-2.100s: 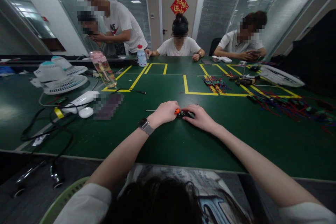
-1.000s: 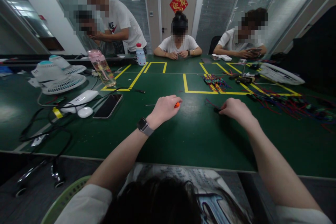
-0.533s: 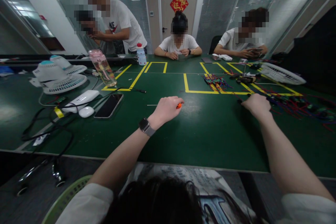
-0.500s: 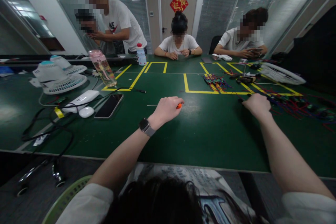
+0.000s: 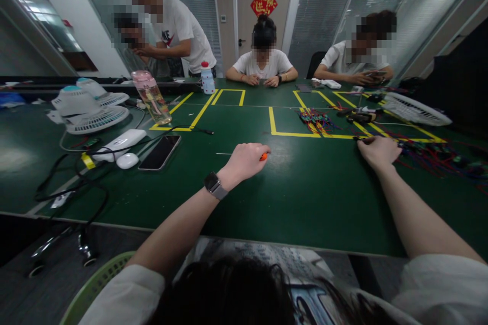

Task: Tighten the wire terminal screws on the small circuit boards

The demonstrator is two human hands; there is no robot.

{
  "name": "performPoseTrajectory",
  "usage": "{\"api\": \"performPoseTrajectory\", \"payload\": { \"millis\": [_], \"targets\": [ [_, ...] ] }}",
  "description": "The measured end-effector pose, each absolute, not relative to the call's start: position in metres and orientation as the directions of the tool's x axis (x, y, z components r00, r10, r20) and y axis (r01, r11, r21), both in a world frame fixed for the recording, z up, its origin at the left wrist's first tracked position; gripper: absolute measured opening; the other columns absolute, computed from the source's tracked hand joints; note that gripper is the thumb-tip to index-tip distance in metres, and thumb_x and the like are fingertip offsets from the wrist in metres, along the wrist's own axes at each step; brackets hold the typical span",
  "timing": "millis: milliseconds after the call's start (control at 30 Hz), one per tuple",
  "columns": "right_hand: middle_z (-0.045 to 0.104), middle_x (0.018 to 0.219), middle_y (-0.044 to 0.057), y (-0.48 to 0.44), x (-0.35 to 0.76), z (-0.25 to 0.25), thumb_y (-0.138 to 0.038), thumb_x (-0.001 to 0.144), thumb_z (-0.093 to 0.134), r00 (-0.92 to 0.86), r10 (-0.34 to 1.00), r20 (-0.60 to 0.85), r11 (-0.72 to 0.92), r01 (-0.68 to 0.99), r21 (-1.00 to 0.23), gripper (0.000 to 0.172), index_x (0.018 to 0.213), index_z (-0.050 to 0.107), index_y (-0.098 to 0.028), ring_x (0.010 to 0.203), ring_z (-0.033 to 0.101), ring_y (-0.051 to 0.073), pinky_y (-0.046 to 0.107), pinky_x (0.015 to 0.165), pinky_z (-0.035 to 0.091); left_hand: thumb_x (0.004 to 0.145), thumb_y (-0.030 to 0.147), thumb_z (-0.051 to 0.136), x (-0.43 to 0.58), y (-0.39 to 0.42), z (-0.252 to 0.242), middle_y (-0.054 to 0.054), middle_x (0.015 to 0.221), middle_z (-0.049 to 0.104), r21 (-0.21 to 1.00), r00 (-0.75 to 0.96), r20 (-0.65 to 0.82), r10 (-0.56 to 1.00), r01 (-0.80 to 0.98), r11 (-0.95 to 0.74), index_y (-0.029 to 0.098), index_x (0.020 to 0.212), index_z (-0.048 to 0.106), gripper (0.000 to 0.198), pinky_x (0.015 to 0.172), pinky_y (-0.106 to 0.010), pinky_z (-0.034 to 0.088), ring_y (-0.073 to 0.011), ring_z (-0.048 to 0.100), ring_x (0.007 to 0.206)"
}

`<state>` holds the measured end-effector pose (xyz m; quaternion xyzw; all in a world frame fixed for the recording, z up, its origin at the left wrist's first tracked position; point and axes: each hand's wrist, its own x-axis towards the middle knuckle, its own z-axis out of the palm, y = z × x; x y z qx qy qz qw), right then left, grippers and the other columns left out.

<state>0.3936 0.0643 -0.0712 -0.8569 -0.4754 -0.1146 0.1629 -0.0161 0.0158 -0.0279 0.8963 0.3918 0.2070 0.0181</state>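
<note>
My left hand [image 5: 249, 161] is closed around the orange handle of a screwdriver [image 5: 264, 156]. Its thin metal shaft sticks out to the left, above the green table [image 5: 297, 198]. Farther right, my right hand [image 5: 379, 152] is low at the table by the yellow tape, its fingers bent down. A small dark piece [image 5: 357, 138] shows at those fingertips; its kind is not clear. Beside that hand spreads a heap of red and blue wires with small green circuit boards [image 5: 430, 157]. Another wired bundle [image 5: 316, 120] lies farther back on the tape.
On the left are a phone [image 5: 160, 153], a white earbud case [image 5: 127, 161], black cables [image 5: 104, 195], white fans [image 5: 91, 119] and a pink-lidded bottle [image 5: 152, 99]. A white fan [image 5: 417, 109] lies at right. Several people are across the table.
My right hand has moved slightly right, nearer the wires, and the dark piece at its fingertips has shifted too. My left hand keeps its hold on the screwdriver.
</note>
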Motion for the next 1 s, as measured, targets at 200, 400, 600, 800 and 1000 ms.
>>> {"api": "performPoseTrajectory", "payload": {
  "millis": [200,400,600,800,1000],
  "targets": [
    [0.059,0.115,0.027,0.071,0.398,-0.074,-0.043,0.086,0.052,0.749,0.582,0.318,-0.706,0.659,-0.259,0.047,0.111,0.069,-0.008,0.111,0.053,0.039,0.046,0.088,0.036,0.092,0.025,0.050,-0.015,0.017,-0.031,-0.003,0.096,0.072,0.152,0.612,0.378,0.694,0.699,-0.699,0.020,0.104,0.068,0.022,0.074,-0.029,0.052,-0.0172,0.068,0.084],
    [0.057,0.116,0.031,0.074,0.402,-0.081,-0.048,0.085,0.052,0.707,0.573,0.414,-0.670,0.695,-0.259,0.053,0.110,0.069,-0.004,0.112,0.049,0.040,0.049,0.089,0.033,0.092,0.024,0.051,-0.014,0.015,-0.031,-0.003,0.096,0.072,0.160,0.622,0.386,0.682,0.683,-0.713,0.019,0.104,0.068,0.022,0.073,-0.029,0.052,-0.0175,0.068,0.084],
    [0.063,0.099,0.030,0.084,0.382,-0.077,-0.024,0.089,0.045,0.367,0.741,0.562,-0.309,0.930,-0.199,0.037,0.101,0.070,0.000,0.094,0.055,0.033,0.041,0.076,0.036,0.092,0.024,0.051,-0.012,0.014,-0.033,-0.004,0.095,0.072,0.147,0.627,0.405,0.666,0.674,-0.724,0.020,0.103,0.068,0.021,0.071,-0.029,0.052,-0.0173,0.068,0.083],
    [0.065,0.094,0.016,0.132,0.333,-0.076,-0.027,0.086,0.048,0.136,0.827,0.546,-0.045,0.983,-0.176,0.031,0.095,0.073,-0.011,0.089,0.056,0.026,0.033,0.077,0.041,0.092,0.023,0.050,-0.012,0.013,-0.031,-0.005,0.094,0.072,0.149,0.627,0.402,0.668,0.675,-0.723,0.019,0.103,0.068,0.022,0.071,-0.027,0.052,-0.0164,0.068,0.081],
    [0.057,0.116,0.023,0.175,0.294,-0.078,-0.025,0.087,0.046,0.104,0.869,0.484,-0.056,0.992,-0.113,0.040,0.116,0.066,-0.008,0.108,0.049,0.034,0.042,0.088,0.039,0.091,0.022,0.050,-0.012,0.010,-0.028,-0.005,0.094,0.072,0.143,0.637,0.376,0.673,0.677,-0.722,0.019,0.102,0.068,0.021,0.071,-0.026,0.052,-0.0164,0.068,0.081]
  ]
}}
